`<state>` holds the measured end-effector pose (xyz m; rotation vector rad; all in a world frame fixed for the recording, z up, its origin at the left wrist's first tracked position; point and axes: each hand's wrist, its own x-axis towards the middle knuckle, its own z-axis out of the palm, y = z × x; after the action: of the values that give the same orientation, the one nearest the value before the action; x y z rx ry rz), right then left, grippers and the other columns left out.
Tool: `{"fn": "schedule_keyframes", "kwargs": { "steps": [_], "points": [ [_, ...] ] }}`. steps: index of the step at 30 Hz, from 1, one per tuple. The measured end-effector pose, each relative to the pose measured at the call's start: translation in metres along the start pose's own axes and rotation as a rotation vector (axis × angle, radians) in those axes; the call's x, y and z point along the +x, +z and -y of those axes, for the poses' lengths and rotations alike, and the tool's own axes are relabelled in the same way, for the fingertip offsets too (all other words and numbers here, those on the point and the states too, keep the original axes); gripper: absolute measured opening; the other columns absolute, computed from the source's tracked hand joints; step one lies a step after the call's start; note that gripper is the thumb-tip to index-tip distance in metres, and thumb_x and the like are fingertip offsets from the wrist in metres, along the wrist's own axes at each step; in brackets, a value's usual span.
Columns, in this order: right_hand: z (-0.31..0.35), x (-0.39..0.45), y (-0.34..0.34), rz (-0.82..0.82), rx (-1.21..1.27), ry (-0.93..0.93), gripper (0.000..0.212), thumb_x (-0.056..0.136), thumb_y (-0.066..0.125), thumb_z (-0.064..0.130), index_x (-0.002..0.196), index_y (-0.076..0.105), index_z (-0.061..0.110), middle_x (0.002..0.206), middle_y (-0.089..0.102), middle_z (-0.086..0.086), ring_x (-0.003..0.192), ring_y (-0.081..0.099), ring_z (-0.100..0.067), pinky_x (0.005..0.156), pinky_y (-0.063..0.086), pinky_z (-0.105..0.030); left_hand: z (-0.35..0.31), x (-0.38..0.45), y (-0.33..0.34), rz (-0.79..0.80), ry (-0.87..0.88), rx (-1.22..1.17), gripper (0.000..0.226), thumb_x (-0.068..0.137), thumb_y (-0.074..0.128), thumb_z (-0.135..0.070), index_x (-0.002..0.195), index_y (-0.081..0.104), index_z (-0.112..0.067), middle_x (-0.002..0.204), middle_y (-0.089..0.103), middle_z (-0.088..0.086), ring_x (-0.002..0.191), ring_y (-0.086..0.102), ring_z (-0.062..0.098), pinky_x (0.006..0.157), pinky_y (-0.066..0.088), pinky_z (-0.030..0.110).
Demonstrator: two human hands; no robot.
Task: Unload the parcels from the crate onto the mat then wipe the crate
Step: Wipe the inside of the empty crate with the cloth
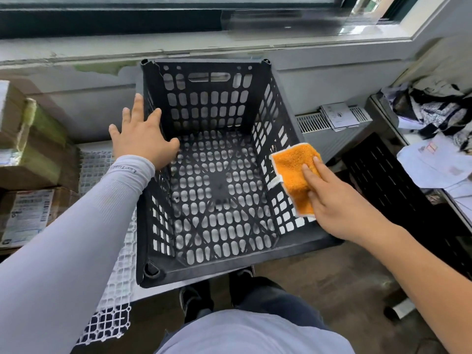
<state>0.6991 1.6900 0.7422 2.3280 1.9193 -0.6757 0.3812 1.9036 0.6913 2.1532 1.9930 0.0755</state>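
a pale grey shirt point(252, 335) fills the bottom edge. the black plastic crate with holes point(217, 175) sits on a white net mat point(120, 277) with nothing inside. the left hand point(143, 139) rests on its left rim, fingers spread. the right hand point(334, 200) presses a fuzzy orange cloth point(296, 169) on the right wall. brown cardboard parcels point(30, 154) are stacked beside it on the left.
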Motion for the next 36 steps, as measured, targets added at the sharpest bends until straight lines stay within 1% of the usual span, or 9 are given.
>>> {"fn": "schedule_keyframes", "kwargs": {
  "steps": [6,12,14,17,21,23,28,32,36],
  "points": [
    [-0.020,-0.052,0.013,-0.013,0.156,0.019,0.058,0.109,0.042,0.025,0.163,0.021,0.028,0.166,0.004,0.019,0.156,0.019,-0.012,0.118,0.013,-0.018,-0.002,-0.003,0.000,-0.017,0.021,0.041,0.081,0.091,0.060,-0.054,0.161,0.027,-0.031,0.174,-0.007,0.005,0.159,0.002,0.033,0.124,0.010,0.064],
    [-0.015,-0.082,0.028,-0.096,0.159,-0.003,0.055,0.107,0.044,0.025,0.160,0.032,0.024,0.164,0.013,0.021,0.148,0.019,0.002,0.118,0.017,-0.019,-0.003,-0.006,-0.002,-0.023,0.051,0.085,0.080,0.094,0.057,-0.055,0.162,0.023,-0.032,0.173,-0.008,0.010,0.159,-0.002,0.033,0.125,0.006,0.062],
    [-0.009,-0.091,0.038,-0.155,0.093,-0.031,0.051,0.107,0.041,0.025,0.158,0.037,0.020,0.164,0.019,0.016,0.150,0.019,-0.004,0.121,0.022,-0.026,-0.002,-0.007,-0.002,-0.029,0.065,0.092,0.080,0.094,0.057,-0.055,0.162,0.023,-0.032,0.173,-0.007,0.012,0.159,-0.002,0.033,0.125,0.005,0.062],
    [0.006,-0.103,0.060,-0.311,-0.046,-0.114,0.052,0.104,0.034,0.028,0.149,0.053,0.009,0.160,0.042,-0.001,0.154,0.027,-0.029,0.121,0.032,-0.045,-0.002,-0.008,-0.002,-0.039,0.076,0.085,0.079,0.094,0.057,-0.055,0.162,0.024,-0.031,0.173,-0.006,0.013,0.159,-0.002,0.033,0.125,0.005,0.061],
    [0.046,-0.112,0.087,-0.370,-0.087,-0.243,0.055,0.093,0.053,0.007,0.148,0.053,0.003,0.157,0.047,-0.011,0.151,0.033,-0.038,0.113,0.044,-0.057,-0.002,-0.009,-0.002,-0.047,0.097,0.068,0.078,0.094,0.057,-0.054,0.161,0.026,-0.031,0.173,-0.002,0.014,0.159,0.000,0.034,0.126,0.006,0.060],
    [0.076,-0.113,0.098,-0.378,-0.076,-0.323,0.063,0.087,0.051,0.002,0.150,0.050,0.004,0.159,0.045,-0.012,0.151,0.033,-0.039,0.110,0.045,-0.057,-0.002,-0.008,-0.002,-0.041,0.098,0.051,0.077,0.094,0.057,-0.054,0.161,0.027,-0.031,0.173,-0.003,0.014,0.159,0.000,0.034,0.126,0.006,0.059],
    [0.138,-0.103,0.121,-0.316,-0.063,-0.596,0.067,0.088,0.042,0.012,0.155,0.040,0.013,0.163,0.039,-0.008,0.152,0.032,-0.037,0.118,0.037,-0.051,-0.001,-0.007,-0.002,-0.039,0.103,0.038,0.077,0.094,0.058,-0.053,0.161,0.028,-0.030,0.173,-0.003,0.013,0.159,-0.001,0.034,0.126,0.007,0.059],
    [0.117,-0.099,0.115,-0.296,-0.107,-0.695,0.060,0.095,0.040,0.010,0.154,0.046,0.014,0.163,0.039,-0.006,0.153,0.031,-0.034,0.118,0.037,-0.052,0.000,-0.007,-0.002,-0.032,0.106,0.025,0.076,0.094,0.057,-0.053,0.161,0.029,-0.030,0.173,-0.004,0.013,0.159,-0.002,0.034,0.126,0.006,0.059],
    [0.074,-0.101,0.102,-0.332,-0.144,-0.648,0.062,0.091,0.038,0.003,0.151,0.050,0.010,0.160,0.043,-0.009,0.150,0.036,-0.037,0.110,0.045,-0.057,0.000,-0.007,-0.003,-0.025,0.104,-0.002,0.076,0.094,0.057,-0.053,0.161,0.029,-0.030,0.173,-0.005,0.012,0.159,-0.003,0.033,0.126,0.006,0.059]
  ]
}}
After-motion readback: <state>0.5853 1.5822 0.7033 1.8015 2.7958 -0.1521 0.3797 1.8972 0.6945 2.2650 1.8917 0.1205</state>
